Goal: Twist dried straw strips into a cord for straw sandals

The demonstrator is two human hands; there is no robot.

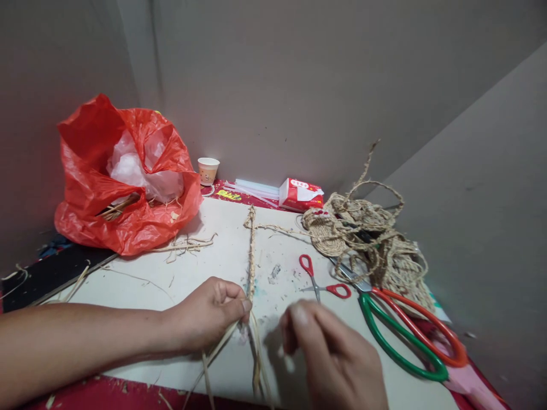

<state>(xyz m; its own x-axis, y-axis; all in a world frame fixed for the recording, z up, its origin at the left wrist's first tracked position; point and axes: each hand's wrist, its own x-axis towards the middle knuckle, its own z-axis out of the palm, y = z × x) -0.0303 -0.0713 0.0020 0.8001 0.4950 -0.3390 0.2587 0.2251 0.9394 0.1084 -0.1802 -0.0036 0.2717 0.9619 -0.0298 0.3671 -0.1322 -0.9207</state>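
A narrow straw braid [252, 262] runs up the middle of the white board [226, 222]. My left hand [217, 316] is closed on its lower end, pinching it between thumb and fingers. Below that pinch, loose straw strands [257, 359] spread toward me, some passing under the hand. To the right of the strands my right hand [333, 356] is raised above the board, slightly blurred, its fingers curled in. Whether anything is between those fingers is hidden. Small red-handled scissors [339, 291] lie just beyond the right hand.
Large shears [399, 341] with green and orange handles lie at right, beside a heap of woven straw pieces and cord [363, 222]. A red plastic bag [171, 222] stands at back left. Along the back are a paper cup [208, 171] and a tissue pack [293, 195].
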